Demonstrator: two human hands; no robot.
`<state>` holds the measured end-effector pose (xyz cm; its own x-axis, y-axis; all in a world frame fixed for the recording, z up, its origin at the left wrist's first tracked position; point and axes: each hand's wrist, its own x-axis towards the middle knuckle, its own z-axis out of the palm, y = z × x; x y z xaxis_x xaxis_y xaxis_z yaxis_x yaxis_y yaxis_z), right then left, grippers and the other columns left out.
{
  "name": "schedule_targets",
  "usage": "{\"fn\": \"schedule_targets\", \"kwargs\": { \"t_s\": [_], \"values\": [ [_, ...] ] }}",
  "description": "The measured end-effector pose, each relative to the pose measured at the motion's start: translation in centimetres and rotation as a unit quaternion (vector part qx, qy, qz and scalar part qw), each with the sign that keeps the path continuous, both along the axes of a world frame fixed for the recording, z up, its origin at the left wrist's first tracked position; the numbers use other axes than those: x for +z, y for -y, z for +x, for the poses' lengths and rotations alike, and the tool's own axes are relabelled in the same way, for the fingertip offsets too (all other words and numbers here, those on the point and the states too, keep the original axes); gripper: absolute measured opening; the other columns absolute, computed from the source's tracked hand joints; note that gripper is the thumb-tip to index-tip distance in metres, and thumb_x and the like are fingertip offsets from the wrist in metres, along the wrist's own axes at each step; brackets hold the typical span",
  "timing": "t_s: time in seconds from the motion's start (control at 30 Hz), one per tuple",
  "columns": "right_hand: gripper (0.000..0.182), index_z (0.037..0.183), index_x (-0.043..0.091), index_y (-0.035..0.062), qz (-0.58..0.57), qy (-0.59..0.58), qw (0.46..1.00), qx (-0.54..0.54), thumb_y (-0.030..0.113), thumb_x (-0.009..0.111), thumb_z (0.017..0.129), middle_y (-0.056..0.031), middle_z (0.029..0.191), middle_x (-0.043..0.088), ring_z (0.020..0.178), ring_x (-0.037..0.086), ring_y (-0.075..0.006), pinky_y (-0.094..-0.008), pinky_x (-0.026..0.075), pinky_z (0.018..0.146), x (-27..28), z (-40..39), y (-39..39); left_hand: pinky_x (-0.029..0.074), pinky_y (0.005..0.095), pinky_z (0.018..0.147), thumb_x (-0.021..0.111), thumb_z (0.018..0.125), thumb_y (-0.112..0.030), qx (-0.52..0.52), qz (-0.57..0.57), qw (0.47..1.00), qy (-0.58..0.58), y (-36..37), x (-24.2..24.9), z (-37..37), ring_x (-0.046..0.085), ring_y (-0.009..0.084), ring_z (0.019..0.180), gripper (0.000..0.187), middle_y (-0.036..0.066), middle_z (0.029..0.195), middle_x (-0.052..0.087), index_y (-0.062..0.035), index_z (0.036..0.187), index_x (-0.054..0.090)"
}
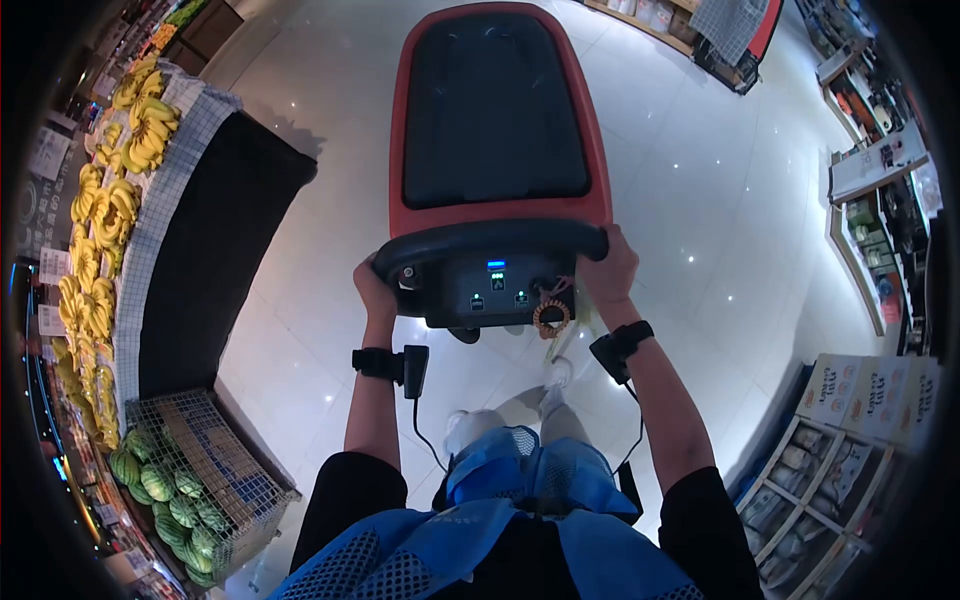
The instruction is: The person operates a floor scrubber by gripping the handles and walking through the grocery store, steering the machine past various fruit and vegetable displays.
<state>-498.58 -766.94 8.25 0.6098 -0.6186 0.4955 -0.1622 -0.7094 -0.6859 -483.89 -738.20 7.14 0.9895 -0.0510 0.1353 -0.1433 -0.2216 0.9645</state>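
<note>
A red and black walk-behind floor scrubber (497, 120) stands in front of me. My left hand (374, 291) is closed around the left end of its curved black handlebar (490, 238). At the right end of the same bar, my right hand (611, 268) grips with wrapped fingers. Between the hands, the control panel (495, 292) shows a blue display and green lights. A coiled wrist cord (551, 319) hangs at the panel's right side. Black devices are strapped to both wrists.
Bananas (115, 215) line a cloth-covered stand on the left. Below them is a wire cage (205, 440) beside watermelons (165, 490). Shelves (860, 230) and stacked cartons (870, 395) run along the right. Shiny pale tiles (700, 230) surround the machine.
</note>
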Motion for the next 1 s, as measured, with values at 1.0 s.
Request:
{"fn": "schedule_targets", "kwargs": {
  "t_s": [1.0],
  "values": [
    [0.029,0.085,0.055,0.0067,-0.005,-0.007,0.988,0.153,0.012,0.067,0.059,-0.0142,0.072,0.059,0.067,0.059,-0.0331,-0.0378,0.048,0.061,1.6,38.0,35.7,0.038,0.0250,0.050,0.034,0.079,-0.017,0.203,-0.048,0.977,-0.040,33.4,1.9,25.0,0.050,0.0134,0.052,0.034,0.005,0.056,0.054,0.0036,0.066,0.056]
  ]
}}
